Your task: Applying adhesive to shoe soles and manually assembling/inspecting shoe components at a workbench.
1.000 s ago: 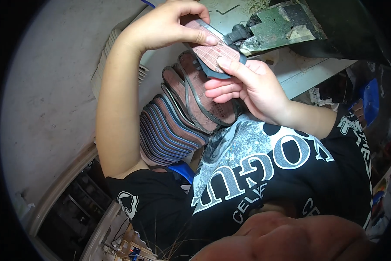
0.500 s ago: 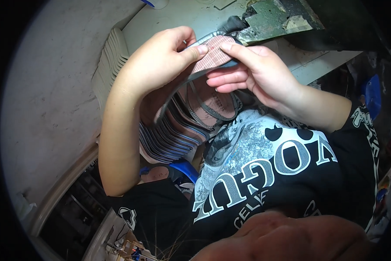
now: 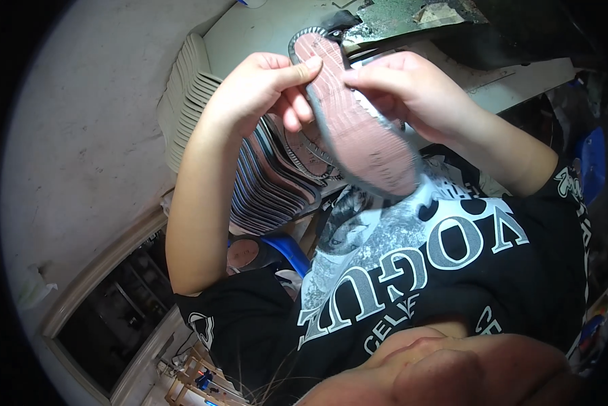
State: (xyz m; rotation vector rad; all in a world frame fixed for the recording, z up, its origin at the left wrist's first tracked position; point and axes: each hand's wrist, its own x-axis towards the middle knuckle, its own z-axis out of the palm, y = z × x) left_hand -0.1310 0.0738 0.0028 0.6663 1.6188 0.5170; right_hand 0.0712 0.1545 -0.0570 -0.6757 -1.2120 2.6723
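In front of my chest I hold a shoe sole (image 3: 368,135), pinkish on its flat face with a dark grey rim. It tilts, its narrower end up by the table and its wider end down over my shirt. My left hand (image 3: 270,88) pinches its left edge, thumb on the pink face. On the opposite edge, my right hand (image 3: 409,91) grips with the thumb in front and the fingers partly hidden behind. Beneath my left wrist stands a row of similar dark-edged soles (image 3: 270,186), packed tightly together. Another pinkish sole (image 3: 307,152) with a ridged rim lies partly covered behind the held one.
A stack of beige soles (image 3: 185,101) leans along the wall at the left. Beyond my hands is a pale table (image 3: 277,27) with a worn green metal plate (image 3: 412,24). A blue plastic piece (image 3: 287,254) and another sole (image 3: 243,254) are near my left elbow.
The sole has turned from a bent, edge-on pose to show its pink face. Its lower end has swung right, in front of my shirt. Both hands still grip it.
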